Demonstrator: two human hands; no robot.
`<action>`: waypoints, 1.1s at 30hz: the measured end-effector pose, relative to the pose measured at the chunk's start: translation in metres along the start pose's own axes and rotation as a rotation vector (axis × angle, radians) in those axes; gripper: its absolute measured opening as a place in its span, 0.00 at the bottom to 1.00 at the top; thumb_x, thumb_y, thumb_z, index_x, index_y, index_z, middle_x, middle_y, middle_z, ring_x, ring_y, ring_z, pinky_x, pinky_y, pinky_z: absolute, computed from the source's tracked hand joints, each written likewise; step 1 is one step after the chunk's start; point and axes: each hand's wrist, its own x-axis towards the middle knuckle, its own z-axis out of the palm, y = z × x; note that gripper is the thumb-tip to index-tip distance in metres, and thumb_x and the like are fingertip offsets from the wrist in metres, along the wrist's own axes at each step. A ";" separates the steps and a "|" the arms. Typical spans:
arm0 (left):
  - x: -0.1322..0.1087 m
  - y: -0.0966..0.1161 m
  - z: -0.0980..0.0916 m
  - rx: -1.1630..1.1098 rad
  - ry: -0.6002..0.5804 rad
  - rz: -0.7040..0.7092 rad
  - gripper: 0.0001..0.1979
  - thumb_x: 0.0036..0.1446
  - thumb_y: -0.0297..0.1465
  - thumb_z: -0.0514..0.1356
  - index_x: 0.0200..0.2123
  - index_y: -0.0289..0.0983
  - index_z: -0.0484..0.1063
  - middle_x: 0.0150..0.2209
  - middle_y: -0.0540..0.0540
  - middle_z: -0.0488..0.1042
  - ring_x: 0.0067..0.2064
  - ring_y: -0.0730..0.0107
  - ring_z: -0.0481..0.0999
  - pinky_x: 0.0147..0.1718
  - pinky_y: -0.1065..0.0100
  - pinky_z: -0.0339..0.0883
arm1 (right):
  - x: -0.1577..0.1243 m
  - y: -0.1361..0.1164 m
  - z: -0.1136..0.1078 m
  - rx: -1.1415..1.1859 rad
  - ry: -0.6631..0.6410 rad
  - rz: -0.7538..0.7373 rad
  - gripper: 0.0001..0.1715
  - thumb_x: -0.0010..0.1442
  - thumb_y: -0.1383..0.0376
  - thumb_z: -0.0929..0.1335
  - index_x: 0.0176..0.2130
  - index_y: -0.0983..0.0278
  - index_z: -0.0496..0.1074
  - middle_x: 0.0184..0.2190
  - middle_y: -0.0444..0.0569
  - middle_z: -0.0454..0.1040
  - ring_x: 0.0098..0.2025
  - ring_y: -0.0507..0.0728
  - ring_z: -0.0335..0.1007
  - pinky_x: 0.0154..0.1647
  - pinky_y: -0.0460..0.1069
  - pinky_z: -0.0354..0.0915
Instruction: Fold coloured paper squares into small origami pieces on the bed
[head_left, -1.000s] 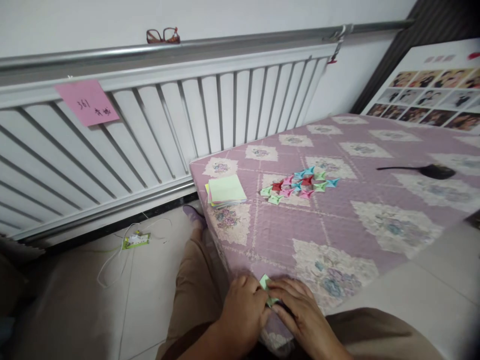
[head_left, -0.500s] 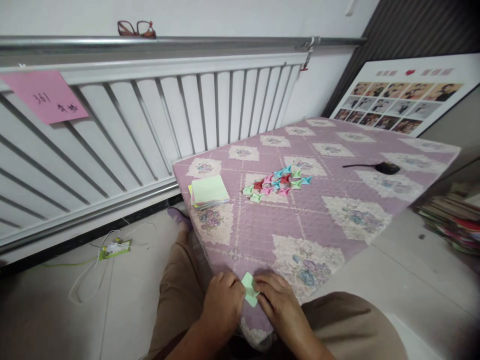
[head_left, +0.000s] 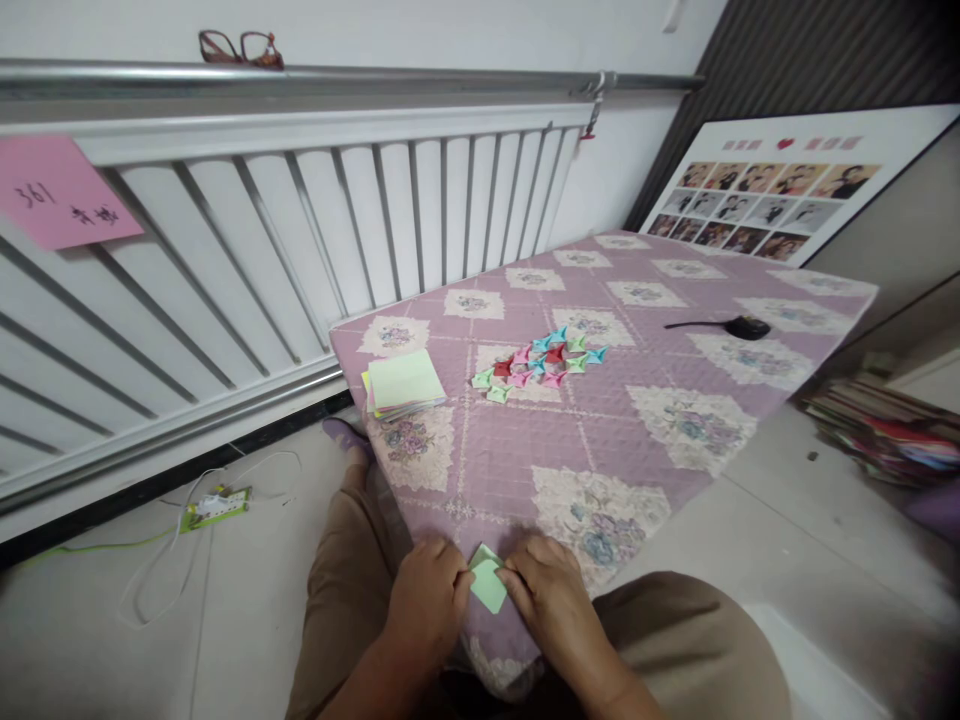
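Note:
A small pale green folded paper lies at the near corner of the table, between my two hands. My left hand is closed, its thumb and fingers pinching the paper's left corner. From the other side my right hand grips the right corner, thumb on top. Farther up the cloth sits a cluster of small folded paper pieces in red, pink, blue and green. To their left is a stack of square paper sheets, pale green on top.
A purple floral tablecloth covers the table. A black corded mouse-like object lies at the right. Beyond the left edge stands a white radiator. A power strip with cables is on the floor. Piled papers stand at the right.
The green paper shows a changed fold, with a flap now lying flat over its near part. My right thumb has come onto it. The whole view has shifted slightly.

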 end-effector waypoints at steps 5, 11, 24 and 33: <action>0.004 0.000 -0.002 0.040 -0.038 -0.037 0.09 0.60 0.31 0.55 0.30 0.37 0.72 0.33 0.47 0.73 0.38 0.66 0.70 0.38 0.67 0.58 | 0.005 -0.005 -0.003 -0.057 0.015 0.042 0.09 0.59 0.63 0.68 0.27 0.61 0.69 0.28 0.45 0.69 0.35 0.58 0.64 0.37 0.52 0.54; 0.008 0.003 -0.005 0.126 -0.096 -0.059 0.10 0.61 0.33 0.54 0.32 0.37 0.72 0.34 0.47 0.74 0.38 0.65 0.71 0.37 0.66 0.58 | 0.008 -0.005 -0.002 -0.123 0.022 0.035 0.11 0.59 0.61 0.68 0.26 0.61 0.68 0.27 0.46 0.69 0.33 0.57 0.64 0.35 0.51 0.53; 0.015 0.010 -0.012 0.220 -0.209 -0.086 0.11 0.62 0.34 0.53 0.34 0.37 0.73 0.36 0.46 0.74 0.40 0.62 0.72 0.37 0.64 0.59 | 0.012 -0.003 0.003 -0.196 0.013 0.060 0.12 0.58 0.58 0.69 0.25 0.60 0.68 0.26 0.45 0.70 0.32 0.57 0.64 0.34 0.51 0.52; 0.015 0.008 -0.010 0.233 -0.178 -0.079 0.09 0.61 0.35 0.55 0.34 0.37 0.72 0.35 0.47 0.74 0.39 0.61 0.72 0.36 0.64 0.58 | 0.012 -0.003 0.004 -0.164 0.059 0.053 0.15 0.59 0.58 0.68 0.24 0.60 0.66 0.25 0.45 0.69 0.31 0.56 0.64 0.33 0.50 0.51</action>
